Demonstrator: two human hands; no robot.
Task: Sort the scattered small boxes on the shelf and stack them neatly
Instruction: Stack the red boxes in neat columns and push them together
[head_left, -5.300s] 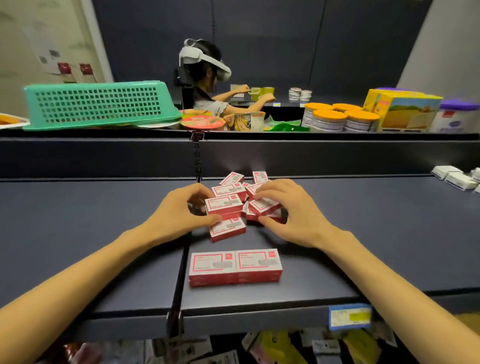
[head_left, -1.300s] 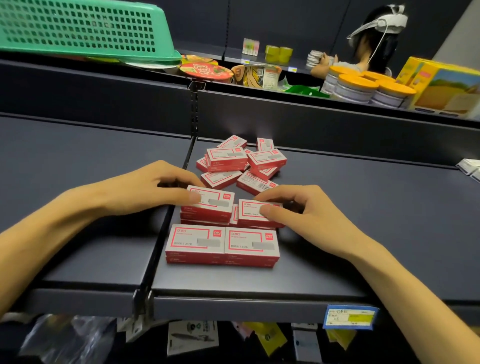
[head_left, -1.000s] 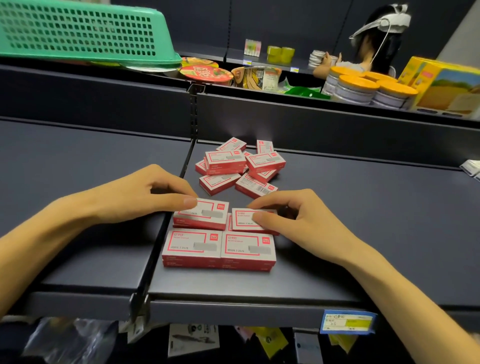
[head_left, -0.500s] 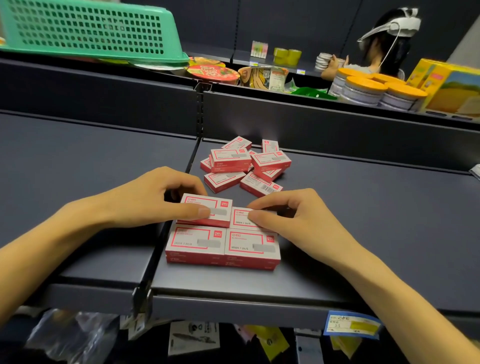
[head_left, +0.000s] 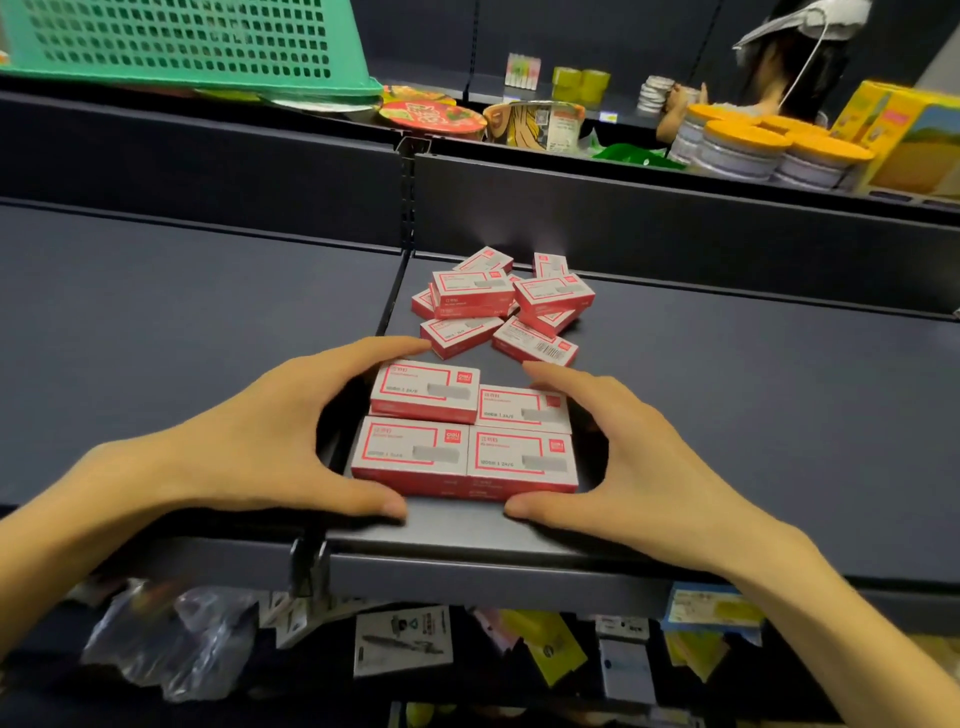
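Observation:
Small red-and-white boxes lie on a dark shelf (head_left: 753, 405). Near its front edge stands a tidy block: two boxes side by side in front (head_left: 462, 457), two behind. The back left box (head_left: 426, 389) sits higher than the back right one (head_left: 519, 408). My left hand (head_left: 249, 447) brackets the block's left side, thumb at the front edge, fingers on the back left box. My right hand (head_left: 639, 457) mirrors it on the right. Behind lies a loose pile of several boxes (head_left: 498, 301), some tilted and overlapping.
On the upper shelf are a green basket (head_left: 182, 41), instant noodle bowls (head_left: 431, 111), orange-lidded tubs (head_left: 748, 150) and a yellow carton (head_left: 914, 140). Another person (head_left: 795, 62) works beyond it. A price tag (head_left: 711, 605) hangs on the shelf's front lip, with hanging packets below.
My hands carried two boxes from the pile to the spot behind the front pair. Both hands have since spread wide, with thumbs dropping to the block's front edge.

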